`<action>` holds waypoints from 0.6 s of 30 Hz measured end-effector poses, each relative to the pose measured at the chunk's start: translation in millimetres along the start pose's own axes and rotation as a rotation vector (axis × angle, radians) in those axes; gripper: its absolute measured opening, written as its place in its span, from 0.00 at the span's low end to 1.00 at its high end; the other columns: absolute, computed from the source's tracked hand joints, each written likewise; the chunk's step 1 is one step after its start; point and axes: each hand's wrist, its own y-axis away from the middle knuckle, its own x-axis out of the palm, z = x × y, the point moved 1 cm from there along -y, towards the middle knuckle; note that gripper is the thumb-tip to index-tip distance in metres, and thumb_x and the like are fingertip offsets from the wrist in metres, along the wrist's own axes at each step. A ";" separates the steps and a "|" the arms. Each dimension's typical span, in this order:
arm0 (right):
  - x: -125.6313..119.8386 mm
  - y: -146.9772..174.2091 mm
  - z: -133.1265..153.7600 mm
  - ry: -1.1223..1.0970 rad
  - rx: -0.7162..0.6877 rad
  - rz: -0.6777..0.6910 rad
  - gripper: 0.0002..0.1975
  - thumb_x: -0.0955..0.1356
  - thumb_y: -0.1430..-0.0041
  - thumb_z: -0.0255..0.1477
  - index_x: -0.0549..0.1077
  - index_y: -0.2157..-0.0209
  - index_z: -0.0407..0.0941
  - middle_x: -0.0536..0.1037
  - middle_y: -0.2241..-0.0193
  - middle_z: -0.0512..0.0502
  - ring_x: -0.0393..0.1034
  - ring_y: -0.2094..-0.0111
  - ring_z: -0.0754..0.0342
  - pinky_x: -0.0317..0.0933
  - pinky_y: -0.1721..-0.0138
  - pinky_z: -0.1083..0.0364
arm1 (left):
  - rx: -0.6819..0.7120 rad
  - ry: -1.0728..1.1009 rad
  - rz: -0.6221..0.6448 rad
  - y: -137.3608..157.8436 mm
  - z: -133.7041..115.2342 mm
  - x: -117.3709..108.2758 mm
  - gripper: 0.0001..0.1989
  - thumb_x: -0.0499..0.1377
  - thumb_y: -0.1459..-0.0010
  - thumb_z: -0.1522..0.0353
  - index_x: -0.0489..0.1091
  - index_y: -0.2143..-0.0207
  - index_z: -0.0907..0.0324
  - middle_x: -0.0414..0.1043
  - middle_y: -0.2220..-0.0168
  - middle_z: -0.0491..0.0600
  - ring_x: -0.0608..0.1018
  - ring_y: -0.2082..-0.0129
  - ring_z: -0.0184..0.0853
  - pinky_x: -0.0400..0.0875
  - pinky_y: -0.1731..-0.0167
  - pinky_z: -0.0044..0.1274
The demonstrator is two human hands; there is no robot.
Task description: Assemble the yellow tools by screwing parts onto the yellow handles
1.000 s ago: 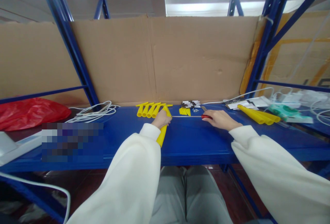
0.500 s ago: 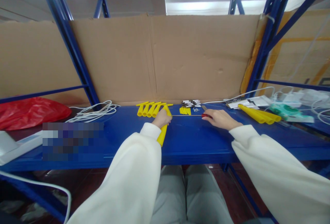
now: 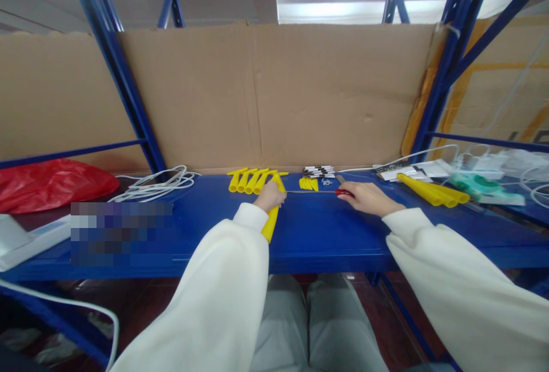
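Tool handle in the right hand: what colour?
Red; the tool handle shows best in the head view, partly covered by the right hand.

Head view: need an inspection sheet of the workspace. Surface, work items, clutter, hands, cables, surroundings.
Surface: blue tabletop; damage: nothing seen.
Work items: tapered yellow tube and red-handled tool in hand; row of yellow tubes, small yellow pieces, black-and-white pieces and tiny metallic parts at the back.
Clutter: red plastic bag, left; green-and-white item, right; blurred patch at left, contents unclear.
Hands: left hand grips the tube; right hand grips the tool, its thin shaft running towards the left; tip contact unclear.
Cables: white cable bundle, back left; hanging white cable, front left.
Surroundings: cardboard panel behind; blue metal post, left.
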 end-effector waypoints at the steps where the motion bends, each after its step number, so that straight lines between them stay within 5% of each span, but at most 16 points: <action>1: -0.5 0.0 0.8 -0.005 0.013 0.013 0.10 0.62 0.34 0.33 0.73 0.59 0.46 0.81 0.58 0.41 0.77 0.61 0.47 0.63 0.63 0.54 | 0.003 -0.004 -0.001 0.5 -0.3 -0.3 0.09 0.58 0.48 0.78 0.73 0.79 0.63 0.70 0.83 0.48 0.77 0.78 0.32 0.68 0.78 0.18; 9: -2.8 0.2 1.8 0.023 0.019 -0.013 0.07 0.64 0.36 0.32 0.70 0.61 0.45 0.81 0.65 0.42 0.76 0.65 0.47 0.60 0.67 0.55 | 0.000 -0.017 0.026 1.6 -1.9 -0.8 0.06 0.57 0.46 0.77 0.75 0.72 0.66 0.77 0.73 0.53 0.79 0.75 0.32 0.70 0.77 0.18; 18: 0.8 -1.2 2.8 0.015 0.048 0.006 0.10 0.64 0.36 0.36 0.73 0.59 0.46 0.82 0.61 0.43 0.77 0.64 0.47 0.63 0.65 0.55 | 0.003 -0.004 -0.001 0.9 -0.5 -0.2 0.09 0.57 0.48 0.79 0.72 0.79 0.64 0.74 0.79 0.52 0.80 0.75 0.34 0.71 0.75 0.19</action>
